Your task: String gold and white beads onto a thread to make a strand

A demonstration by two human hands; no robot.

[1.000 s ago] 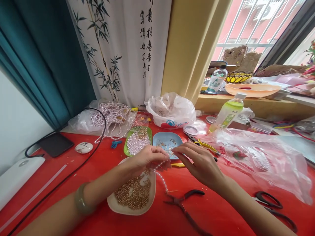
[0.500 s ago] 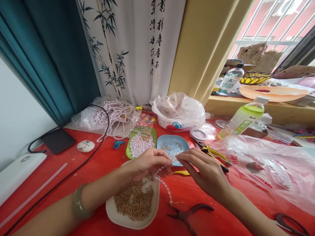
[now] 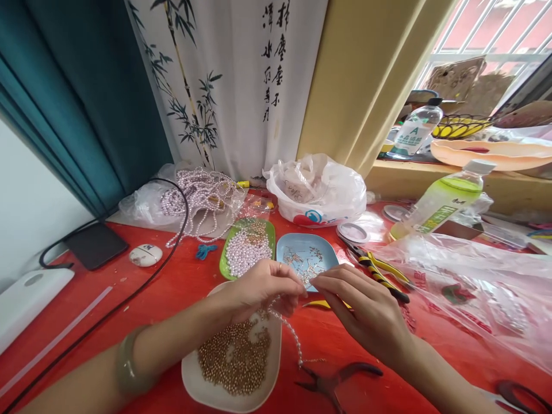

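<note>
My left hand is closed in a pinch on a strand of pearl beads. The strand hangs below the fingers, and its thin chain end lies on the table. Just to the right, my right hand has thumb and fingertips pressed together close to the left fingertips; anything between them is too small to make out. Under my left wrist is a white dish of gold beads. Behind the hands are a green tray of pearl and gold beads and a blue tray of small metal pins.
Dark-handled pliers lie in front of my hands, with yellow-and-black pliers at right. Bead strings, a plastic-wrapped bowl, a drink bottle and plastic bags stand around. A black cable crosses the left side.
The view has shifted slightly, so the objects behind sit a little differently. My hands keep nearly the same pose, the left fingertips a touch lower and curled more.
</note>
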